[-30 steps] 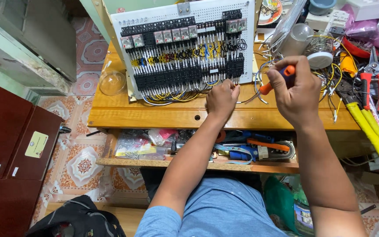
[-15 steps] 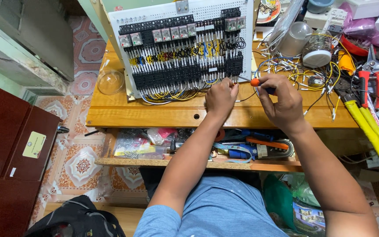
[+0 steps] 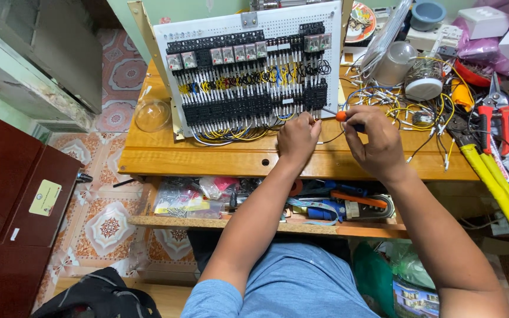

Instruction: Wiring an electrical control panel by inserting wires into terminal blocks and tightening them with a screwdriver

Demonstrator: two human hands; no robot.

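Observation:
A white perforated panel (image 3: 290, 26) stands on the wooden table (image 3: 207, 156), covered with black terminal blocks, relays and yellow, black and blue wires. My right hand (image 3: 375, 141) grips an orange-handled screwdriver (image 3: 341, 116) whose shaft points left toward the panel's lower right terminals. My left hand (image 3: 297, 138) sits just left of it at the panel's lower right corner, fingers curled around a thin black wire (image 3: 331, 138) near the screwdriver tip.
Loose wires, a jar and a clear cup (image 3: 395, 63) crowd the table's right side. Red-handled cutters (image 3: 493, 115) and yellow-handled pliers (image 3: 490, 182) lie at far right. An open drawer (image 3: 266, 227) below holds tools and bags. A glass dome (image 3: 152, 115) sits at left.
My right hand came down and left, swinging the screwdriver from upright to level so its tip meets the panel's lower right terminals. My left hand stayed at the panel's corner.

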